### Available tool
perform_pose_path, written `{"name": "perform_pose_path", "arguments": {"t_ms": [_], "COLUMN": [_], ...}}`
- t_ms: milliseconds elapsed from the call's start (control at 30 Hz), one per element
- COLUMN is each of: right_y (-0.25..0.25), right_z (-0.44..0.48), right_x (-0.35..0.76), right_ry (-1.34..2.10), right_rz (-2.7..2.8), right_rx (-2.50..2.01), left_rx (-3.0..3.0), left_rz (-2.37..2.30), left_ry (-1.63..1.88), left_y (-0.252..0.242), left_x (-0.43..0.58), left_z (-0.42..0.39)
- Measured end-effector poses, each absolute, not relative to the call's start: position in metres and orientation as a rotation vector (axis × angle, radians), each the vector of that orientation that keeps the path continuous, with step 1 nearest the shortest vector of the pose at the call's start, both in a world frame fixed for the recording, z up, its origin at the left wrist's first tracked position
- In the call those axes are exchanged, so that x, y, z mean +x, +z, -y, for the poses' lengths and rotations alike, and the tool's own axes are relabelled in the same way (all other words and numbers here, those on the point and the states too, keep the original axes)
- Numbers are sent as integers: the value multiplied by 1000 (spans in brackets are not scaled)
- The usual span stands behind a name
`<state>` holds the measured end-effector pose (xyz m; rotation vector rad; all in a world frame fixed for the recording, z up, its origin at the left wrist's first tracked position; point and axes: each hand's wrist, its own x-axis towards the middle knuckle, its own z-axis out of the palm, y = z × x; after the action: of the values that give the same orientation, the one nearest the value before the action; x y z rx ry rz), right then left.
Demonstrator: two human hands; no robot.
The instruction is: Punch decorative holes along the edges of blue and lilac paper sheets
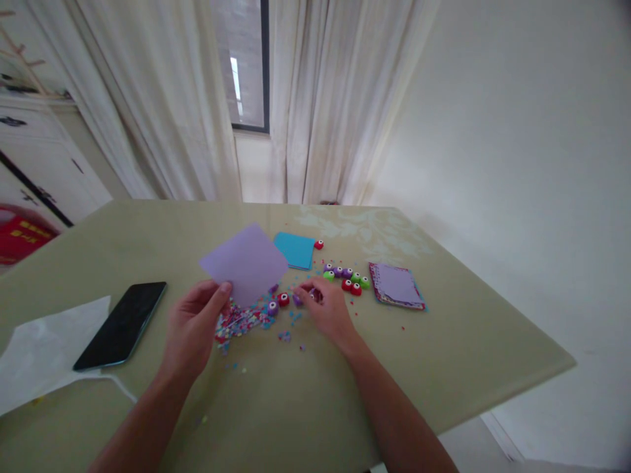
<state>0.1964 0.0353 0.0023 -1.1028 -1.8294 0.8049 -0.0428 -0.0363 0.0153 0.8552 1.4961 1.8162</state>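
Observation:
My left hand [197, 318] pinches the lower corner of a purple paper square [246, 264] between thumb and fingers, raised over a heap of colored paper bits [239, 322]. To its right, my right hand [323, 305] has its fingers curled round a small purple piece [297, 299] with an eye-like mark. Between the hands sit a red piece [282, 299] and a purple piece [273, 307] of the same kind. Several purple, green and red ones [348, 273] stand grouped just beyond my right hand.
Blue paper squares [296, 249] lie at the middle back, beside a red piece [319, 244]. A stack of punched-edge papers [397, 286] is on the right. On the left are a black phone [121, 325] and a white sheet [52, 348]. Curtains and a wall stand behind the table [468, 355].

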Motion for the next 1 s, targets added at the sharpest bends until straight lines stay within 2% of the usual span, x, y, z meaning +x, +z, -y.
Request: {"name": "perform_pose_path", "arguments": {"t_ms": [233,367,500,700,833,1000], "right_y": [-20,-32,-26,-15,-16,-11], "right_z": [-20,-22,-22,-17,-20,-24], "right_x": [170,163,169,172,170,173], "right_ry": [208,158,411,1184,1462,1612], "right_rz": [2480,2566,2393,1742,1433,1323], "right_rx": [-1049,-1018,-929,-859,-776,-779], "left_rx": [965,912,683,458,568,864], "left_rz": [-1755,-1627,-1363,-1145,-1229,-1471], "left_ry": [1714,1697,1744,1756,1614,1520], "left_y": [20,16,13,23,21,9], "left_x": [-52,-53,-47,-32,-28,-33], "left_z": [34,32,30,35,40,39]}}
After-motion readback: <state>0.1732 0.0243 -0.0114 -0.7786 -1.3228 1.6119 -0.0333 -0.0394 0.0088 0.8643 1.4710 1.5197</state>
